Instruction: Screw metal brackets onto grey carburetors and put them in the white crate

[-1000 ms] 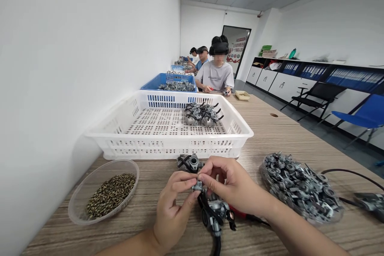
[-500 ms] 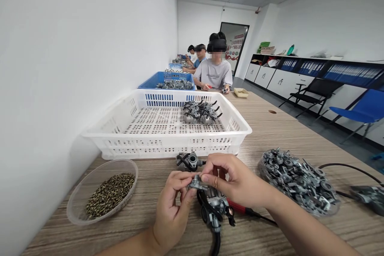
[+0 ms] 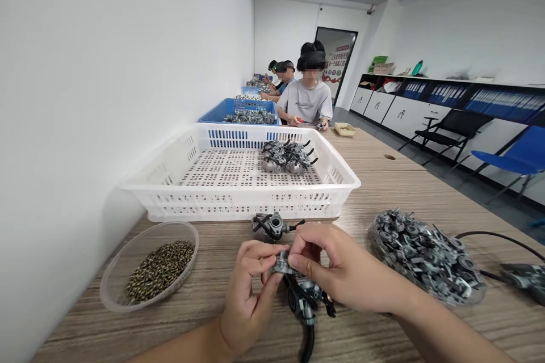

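Note:
My left hand (image 3: pixel 251 289) pinches a small grey metal part (image 3: pixel 281 264) between thumb and fingers. From the other side, the fingertips of my right hand (image 3: pixel 326 261) close on the same part; anything smaller between them is hidden. Just below and behind it lies a carburetor (image 3: pixel 307 309) with a black hose pointing toward me, partly covered by my right hand. A second carburetor (image 3: pixel 272 227) rests beyond my fingers, close to the white crate. On the left, a clear bowl (image 3: pixel 106 290) holds many small brass-coloured screws (image 3: pixel 159 272).
The white crate (image 3: pixel 251 204) holds several carburetors (image 3: pixel 289 156). To the right, a clear tub is heaped with grey metal parts (image 3: pixel 426 255), with a cable and a dark grey object (image 3: pixel 523 278) beyond. Behind stands a blue crate (image 3: pixel 217 110); co-workers sit farther along the table.
Both hands stay around the small metal part, which has turned slightly. The red handle seen under my right hand before is now hidden. The whole view has shifted a little.

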Motion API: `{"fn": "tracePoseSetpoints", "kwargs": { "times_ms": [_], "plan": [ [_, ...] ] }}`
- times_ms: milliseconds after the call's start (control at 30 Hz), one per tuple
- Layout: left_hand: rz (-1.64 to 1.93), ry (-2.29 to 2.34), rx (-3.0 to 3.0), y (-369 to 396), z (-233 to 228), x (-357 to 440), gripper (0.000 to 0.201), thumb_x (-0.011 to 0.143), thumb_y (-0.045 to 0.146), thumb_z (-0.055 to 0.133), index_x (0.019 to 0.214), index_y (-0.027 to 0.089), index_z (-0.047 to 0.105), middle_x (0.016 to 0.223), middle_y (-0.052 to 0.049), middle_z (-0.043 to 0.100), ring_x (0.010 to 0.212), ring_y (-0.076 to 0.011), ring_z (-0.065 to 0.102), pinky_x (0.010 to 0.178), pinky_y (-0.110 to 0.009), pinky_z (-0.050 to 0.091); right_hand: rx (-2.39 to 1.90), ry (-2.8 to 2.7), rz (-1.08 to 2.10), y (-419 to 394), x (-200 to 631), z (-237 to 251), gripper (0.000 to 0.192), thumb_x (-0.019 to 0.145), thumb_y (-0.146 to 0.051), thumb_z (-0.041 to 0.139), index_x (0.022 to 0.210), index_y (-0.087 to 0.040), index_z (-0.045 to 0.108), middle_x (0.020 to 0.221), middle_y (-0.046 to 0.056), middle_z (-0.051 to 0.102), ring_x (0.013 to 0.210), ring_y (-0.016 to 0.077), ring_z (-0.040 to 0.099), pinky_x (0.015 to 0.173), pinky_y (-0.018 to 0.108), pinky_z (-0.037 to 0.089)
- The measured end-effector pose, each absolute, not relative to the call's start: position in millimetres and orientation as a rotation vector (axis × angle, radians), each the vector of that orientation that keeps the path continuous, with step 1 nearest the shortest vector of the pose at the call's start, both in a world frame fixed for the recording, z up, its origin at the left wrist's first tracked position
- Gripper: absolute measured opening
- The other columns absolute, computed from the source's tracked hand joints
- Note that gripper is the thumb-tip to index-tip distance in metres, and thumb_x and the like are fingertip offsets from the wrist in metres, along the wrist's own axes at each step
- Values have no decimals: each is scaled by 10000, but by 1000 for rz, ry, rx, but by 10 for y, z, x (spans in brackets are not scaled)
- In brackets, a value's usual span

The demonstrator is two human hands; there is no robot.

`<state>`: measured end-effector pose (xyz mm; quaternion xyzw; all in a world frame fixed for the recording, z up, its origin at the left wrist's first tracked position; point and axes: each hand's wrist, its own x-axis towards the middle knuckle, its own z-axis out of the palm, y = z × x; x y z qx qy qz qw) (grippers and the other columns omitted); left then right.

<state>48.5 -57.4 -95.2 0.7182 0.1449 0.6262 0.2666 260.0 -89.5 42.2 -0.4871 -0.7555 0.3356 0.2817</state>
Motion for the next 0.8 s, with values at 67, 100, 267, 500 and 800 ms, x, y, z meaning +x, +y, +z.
{"fn": "tracePoseSetpoints", "kwargs": {
  "times_ms": [67, 100, 267, 500, 800],
  "plan": [
    [1692, 379, 1958, -577, -944, 482, 272, 1140, 101, 641, 1374, 238, 657, 1366, -106, 784, 1280, -228, 660, 1083, -389, 584, -1305, -2035, 933, -914, 2608, 465, 210, 1060, -366, 705, 908, -226, 669, 814, -23, 662, 765, 164, 602, 694, 297, 434],
    [1696, 376, 1965, -581, -939, 479, 262, 1140, 110, 648, 1369, 237, 658, 1363, -105, 790, 1277, -228, 656, 1091, -389, 580, -1317, -2029, 955, -926, 2616, 487, 209, 1058, -373, 705, 912, -227, 672, 824, -19, 666, 777, 169, 607, 701, 299, 440],
    [1657, 356, 2062, -625, -901, 444, 221, 1151, 160, 650, 1352, 251, 655, 1334, -112, 833, 1202, -247, 681, 1044, -424, 597, -1457, -2023, 1008, -1031, 2649, 585, 217, 1062, -399, 702, 914, -240, 696, 809, -10, 652, 774, 183, 583, 684, 297, 434],
    [1653, 352, 2106, -649, -886, 424, 241, 1141, 155, 652, 1354, 267, 656, 1273, -128, 853, 1185, -275, 710, 1004, -463, 628, -1440, -2132, 950, -1100, 2693, 611, 190, 1068, -358, 747, 911, -255, 721, 798, -17, 704, 715, 171, 603, 639, 302, 426],
    [1646, 405, 2015, -627, -944, 444, 323, 1113, 88, 650, 1381, 268, 650, 1376, -116, 819, 1266, -264, 680, 1082, -452, 609, -1280, -2326, 669, -1063, 2803, 652, 112, 1097, -233, 762, 1115, -309, 843, 1065, 3, 773, 939, 187, 719, 798, 302, 507]
  ]
}}
